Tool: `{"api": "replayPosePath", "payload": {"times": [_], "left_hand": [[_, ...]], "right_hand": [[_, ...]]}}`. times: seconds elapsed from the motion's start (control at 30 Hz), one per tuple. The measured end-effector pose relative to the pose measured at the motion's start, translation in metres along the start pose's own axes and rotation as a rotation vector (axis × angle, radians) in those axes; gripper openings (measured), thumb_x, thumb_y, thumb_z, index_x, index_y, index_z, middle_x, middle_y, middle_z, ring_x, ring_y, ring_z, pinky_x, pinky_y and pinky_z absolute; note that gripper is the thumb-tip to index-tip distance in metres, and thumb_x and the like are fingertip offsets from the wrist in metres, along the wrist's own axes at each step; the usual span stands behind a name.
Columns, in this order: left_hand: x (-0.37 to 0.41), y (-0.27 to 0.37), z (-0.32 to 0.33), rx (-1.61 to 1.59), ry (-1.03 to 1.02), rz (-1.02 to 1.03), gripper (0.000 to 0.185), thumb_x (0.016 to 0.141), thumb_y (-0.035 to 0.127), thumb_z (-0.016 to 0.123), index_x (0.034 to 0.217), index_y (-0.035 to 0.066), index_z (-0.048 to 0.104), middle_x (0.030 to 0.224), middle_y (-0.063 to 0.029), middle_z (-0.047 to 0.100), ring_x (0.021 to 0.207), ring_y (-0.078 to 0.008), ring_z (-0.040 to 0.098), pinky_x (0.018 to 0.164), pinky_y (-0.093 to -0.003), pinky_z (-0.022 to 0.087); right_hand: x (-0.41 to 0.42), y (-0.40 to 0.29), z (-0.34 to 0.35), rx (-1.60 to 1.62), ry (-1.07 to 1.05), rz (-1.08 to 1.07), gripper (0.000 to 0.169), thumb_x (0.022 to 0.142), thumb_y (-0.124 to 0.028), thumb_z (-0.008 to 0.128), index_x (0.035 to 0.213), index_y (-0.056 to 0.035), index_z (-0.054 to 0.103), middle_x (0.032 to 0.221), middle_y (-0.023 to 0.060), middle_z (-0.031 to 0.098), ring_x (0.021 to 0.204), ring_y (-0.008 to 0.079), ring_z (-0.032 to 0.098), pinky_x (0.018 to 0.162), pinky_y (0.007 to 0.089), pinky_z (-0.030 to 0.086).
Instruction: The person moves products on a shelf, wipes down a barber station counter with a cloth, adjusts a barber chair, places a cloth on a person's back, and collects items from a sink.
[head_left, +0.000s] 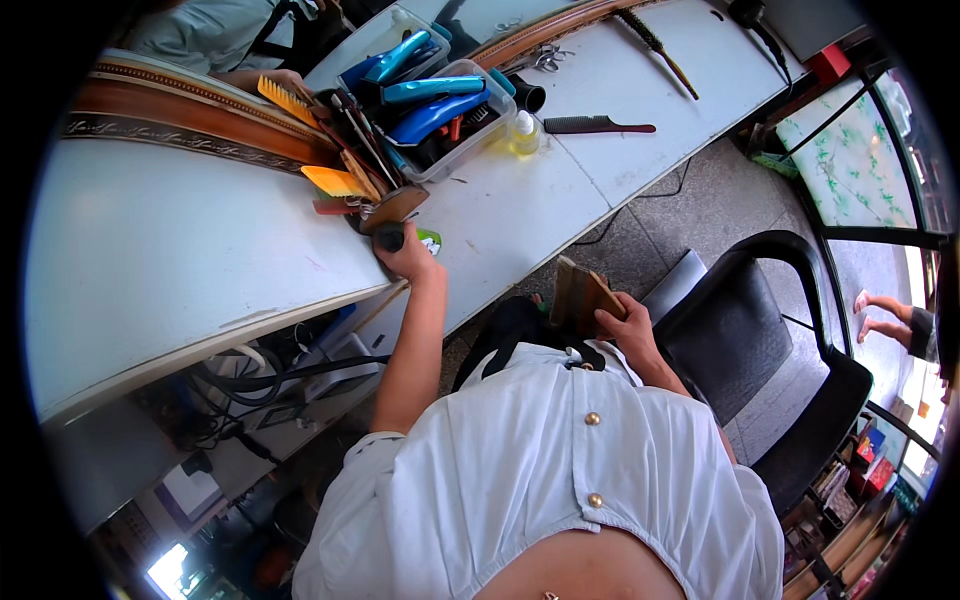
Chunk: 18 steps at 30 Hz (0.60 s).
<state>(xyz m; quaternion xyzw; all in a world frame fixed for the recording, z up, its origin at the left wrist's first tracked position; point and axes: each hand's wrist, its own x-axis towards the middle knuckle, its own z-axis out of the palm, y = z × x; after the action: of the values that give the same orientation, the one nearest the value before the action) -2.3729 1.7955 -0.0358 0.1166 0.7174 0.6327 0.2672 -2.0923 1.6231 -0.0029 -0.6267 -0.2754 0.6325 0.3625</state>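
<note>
My left hand is on the white counter, its fingers curled around a dark, round-topped object whose kind I cannot make out. Right behind it stands a holder crammed with combs and tools, including a yellow comb and a brown, flat-edged piece. A small green item lies beside my left fingers. At waist height, my right hand grips a flat wooden brush with a pale bristle edge. My right palm hides part of its handle.
A clear plastic bin holds blue hair clippers. Near it are a yellow-liquid bottle, a dark comb, scissors and a round brush. A black armchair stands at my right. Cables hang under the counter.
</note>
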Motion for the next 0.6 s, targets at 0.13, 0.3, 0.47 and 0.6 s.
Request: {"api": "replayPosePath", "payload": {"times": [0.13,0.3,0.47,0.6], "left_hand": [[0.008,-0.011,-0.006,0.266,-0.123,0.210,0.054,0.070,0.019,0.072,0.111,-0.002,0.045,0.105,-0.0158,0.054,0.087,-0.0248,0.057,0.075,-0.0320,0.048],[0.017,-0.020,-0.004,0.404,-0.092,0.374,0.055,0.066,0.026,0.075,0.104,-0.004,0.049,0.098,-0.0151,0.057,0.083,-0.0243,0.057,0.073,-0.0326,0.047],[0.006,-0.010,-0.012,0.369,-0.235,0.393,0.052,0.067,0.023,0.075,0.103,-0.004,0.050,0.094,-0.0121,0.057,0.082,-0.0201,0.055,0.074,-0.0290,0.046],[-0.037,0.018,-0.043,0.361,-0.450,0.346,0.045,0.067,0.018,0.074,0.102,0.000,0.052,0.091,-0.0076,0.057,0.077,-0.0159,0.055,0.071,-0.0269,0.045]], "right_hand": [[0.003,-0.002,-0.004,0.014,0.001,-0.014,0.020,0.081,-0.010,0.058,0.098,-0.0002,0.053,0.078,0.0038,0.056,0.064,0.0098,0.054,0.051,0.0215,0.048],[0.007,-0.008,-0.006,0.014,-0.006,-0.029,0.021,0.080,-0.009,0.059,0.098,-0.0001,0.053,0.078,0.0038,0.056,0.065,0.0105,0.055,0.051,0.0218,0.048],[0.013,-0.018,-0.009,0.036,0.000,-0.041,0.022,0.080,-0.010,0.060,0.098,-0.0001,0.053,0.080,0.0043,0.056,0.066,0.0113,0.055,0.052,0.0223,0.048],[0.025,-0.041,-0.007,0.026,0.011,-0.057,0.024,0.080,-0.013,0.060,0.099,-0.0008,0.053,0.081,0.0044,0.057,0.066,0.0113,0.055,0.053,0.0228,0.047]]}}
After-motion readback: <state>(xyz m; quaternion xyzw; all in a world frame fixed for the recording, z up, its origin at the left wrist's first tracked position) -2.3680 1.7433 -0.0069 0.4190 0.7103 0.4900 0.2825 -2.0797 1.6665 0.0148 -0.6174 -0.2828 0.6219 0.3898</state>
